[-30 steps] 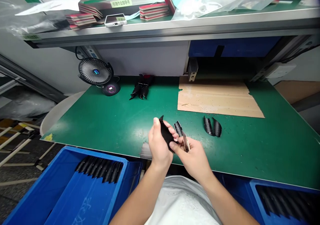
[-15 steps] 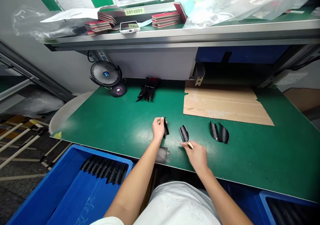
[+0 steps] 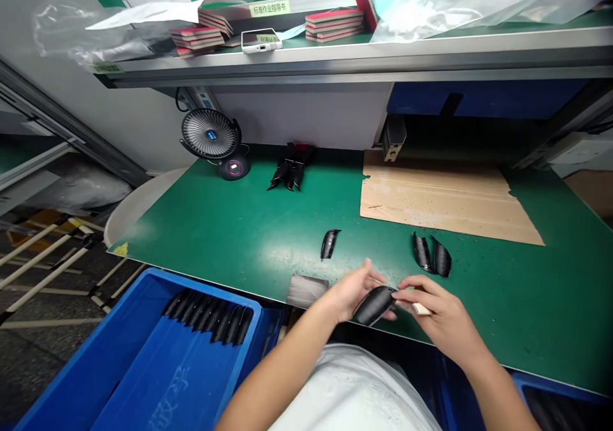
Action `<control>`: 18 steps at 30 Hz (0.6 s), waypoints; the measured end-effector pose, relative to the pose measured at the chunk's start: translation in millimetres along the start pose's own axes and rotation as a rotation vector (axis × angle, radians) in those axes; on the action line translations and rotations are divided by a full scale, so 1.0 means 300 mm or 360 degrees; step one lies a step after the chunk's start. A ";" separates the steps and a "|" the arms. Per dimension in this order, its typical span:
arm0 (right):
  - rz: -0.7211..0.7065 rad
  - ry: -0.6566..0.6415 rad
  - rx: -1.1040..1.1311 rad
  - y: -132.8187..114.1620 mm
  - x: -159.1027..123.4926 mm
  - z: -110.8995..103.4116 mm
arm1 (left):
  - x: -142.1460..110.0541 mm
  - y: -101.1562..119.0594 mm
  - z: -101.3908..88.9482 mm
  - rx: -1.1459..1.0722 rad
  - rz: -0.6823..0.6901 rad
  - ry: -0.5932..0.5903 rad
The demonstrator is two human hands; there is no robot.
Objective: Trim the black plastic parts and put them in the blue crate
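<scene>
At the table's front edge, my left hand (image 3: 352, 292) is closed around a curved black plastic shell piece (image 3: 374, 305), its rounded outer face turned up. My right hand (image 3: 443, 313) grips a slim tool with a pale handle (image 3: 421, 309); its working end is hidden. The right fingertips touch the piece's right end. Farther in lies a single black shell piece (image 3: 329, 244), and a pair of similar curved pieces (image 3: 432, 256) rests to the right. Left of my left hand is a greyish flat patch (image 3: 306, 290) on the tabletop.
A blue bin (image 3: 158, 367) with a row of black pieces stands lower left; another bin (image 3: 531, 383) is lower right. On the green table (image 3: 230, 226) are a small fan (image 3: 211, 134), a black bundle (image 3: 290, 168) and cardboard (image 3: 445, 198). A shelf (image 3: 335, 67) spans above.
My left hand has left one black piece on the table and moved right and nearer, now holding another. My right hand has shifted right and nearer, keeping the pale-handled tool. The view shifted slightly.
</scene>
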State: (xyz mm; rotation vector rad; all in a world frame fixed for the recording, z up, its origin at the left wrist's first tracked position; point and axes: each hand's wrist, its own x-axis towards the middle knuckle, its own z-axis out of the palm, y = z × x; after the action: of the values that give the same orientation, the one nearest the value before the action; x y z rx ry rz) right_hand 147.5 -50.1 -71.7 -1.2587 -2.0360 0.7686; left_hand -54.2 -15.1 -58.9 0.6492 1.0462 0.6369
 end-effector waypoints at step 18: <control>0.0106 0.0230 0.0438 -0.365 0.003 0.040 | -0.198 0.269 0.145 -0.1254 0.0972 0.0504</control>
State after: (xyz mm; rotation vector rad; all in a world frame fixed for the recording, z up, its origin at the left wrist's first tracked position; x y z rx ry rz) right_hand 77.5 -92.6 2.1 -1.1913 -1.7145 0.9257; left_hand -49.0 -14.5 50.3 0.1518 0.7733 1.6213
